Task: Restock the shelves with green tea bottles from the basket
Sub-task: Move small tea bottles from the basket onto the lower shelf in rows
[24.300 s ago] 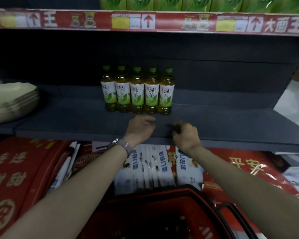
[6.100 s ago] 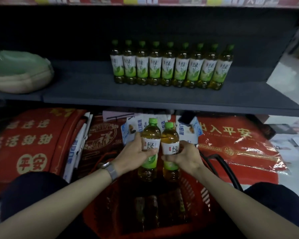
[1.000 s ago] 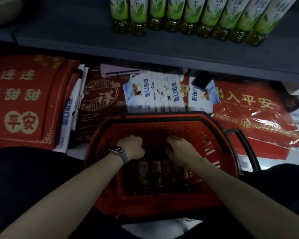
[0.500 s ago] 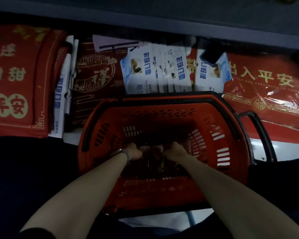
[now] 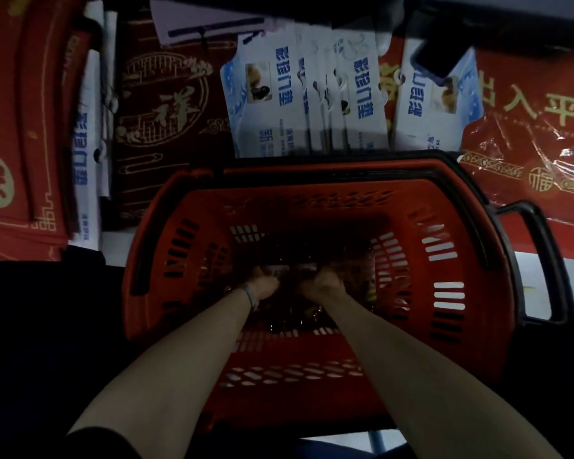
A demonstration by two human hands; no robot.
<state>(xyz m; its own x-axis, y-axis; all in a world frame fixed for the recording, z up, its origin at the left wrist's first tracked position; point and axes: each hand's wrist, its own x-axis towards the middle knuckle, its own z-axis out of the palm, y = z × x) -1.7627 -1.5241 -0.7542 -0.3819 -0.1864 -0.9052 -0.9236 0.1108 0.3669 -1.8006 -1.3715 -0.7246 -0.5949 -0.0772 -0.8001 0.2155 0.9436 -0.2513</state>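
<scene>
Red mats [image 5: 10,134] with gold characters cover the floor along the top of the view, one at the left and another, wrapped in clear plastic [image 5: 537,127], at the right, with a dark red patterned mat [image 5: 166,107] between them. White and blue packets [image 5: 305,101] with blue lettering stand in a row just beyond the basket's far rim, and a dark phone-like slab [image 5: 436,58] rests on the rightmost packet.

Below them sits the red plastic basket [image 5: 444,260], its slotted walls filling the middle of the view and its black handle [image 5: 540,260] folded out past the right rim. Both bare forearms reach down into it from the near edge. The left hand [image 5: 264,286], with a band on its wrist [image 5: 249,294], and the right hand [image 5: 323,283] are side by side at the basket's floor, each curled into a closed grasp. Just ahead of the knuckles a pale label [image 5: 279,270] shows, and dim bottles [image 5: 292,313] lie in the shadow under the wrists toward the near wall. Whether either hand actually holds a bottle cannot be told in the dark.
</scene>
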